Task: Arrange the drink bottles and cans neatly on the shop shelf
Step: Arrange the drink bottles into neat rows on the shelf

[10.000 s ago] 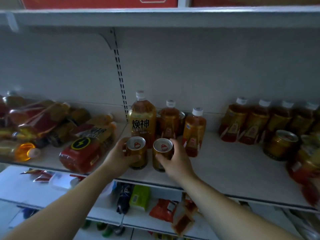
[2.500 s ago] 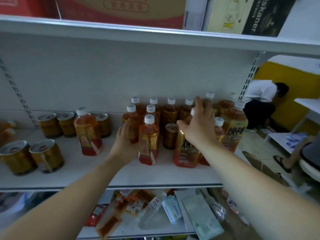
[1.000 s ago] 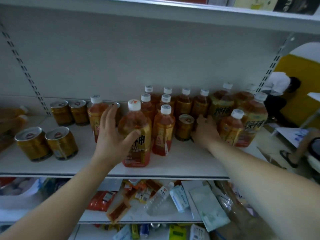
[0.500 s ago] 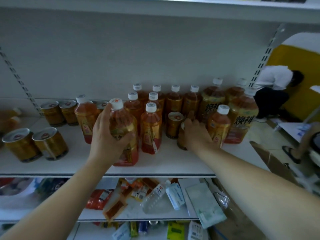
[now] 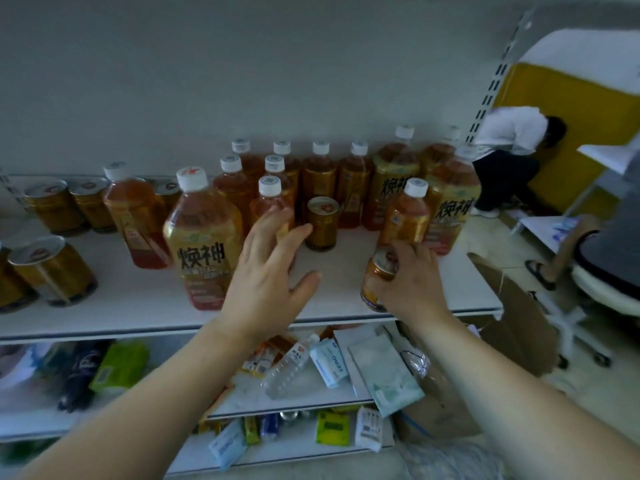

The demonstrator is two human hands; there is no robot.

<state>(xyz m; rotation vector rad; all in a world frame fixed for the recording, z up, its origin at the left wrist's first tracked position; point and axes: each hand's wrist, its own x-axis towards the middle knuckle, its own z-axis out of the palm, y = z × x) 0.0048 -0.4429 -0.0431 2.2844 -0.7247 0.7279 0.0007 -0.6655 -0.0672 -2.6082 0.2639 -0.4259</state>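
Note:
On the white shelf (image 5: 145,306) stand amber tea bottles with white caps and gold cans. My right hand (image 5: 414,282) grips a gold can (image 5: 379,275), tilted near the shelf's front edge. My left hand (image 5: 270,271) hovers spread and holds nothing, its fingers reaching a small bottle (image 5: 272,199) partly hidden behind them. A large bottle with black characters (image 5: 202,237) stands just left of that hand. Another gold can (image 5: 322,223) stands upright between my hands, in front of the back rows of small bottles (image 5: 318,174).
More gold cans (image 5: 52,268) stand at the left, with a small bottle (image 5: 133,216) behind. Two large bottles (image 5: 450,206) stand at the right end. The lower shelf (image 5: 311,393) holds jumbled packets. A crouching person (image 5: 509,147) and a cardboard box (image 5: 512,327) are on the right.
My left hand has let go of the large bottle and moved right, fingers spread. My right hand has pulled a gold can forward to the shelf's front edge.

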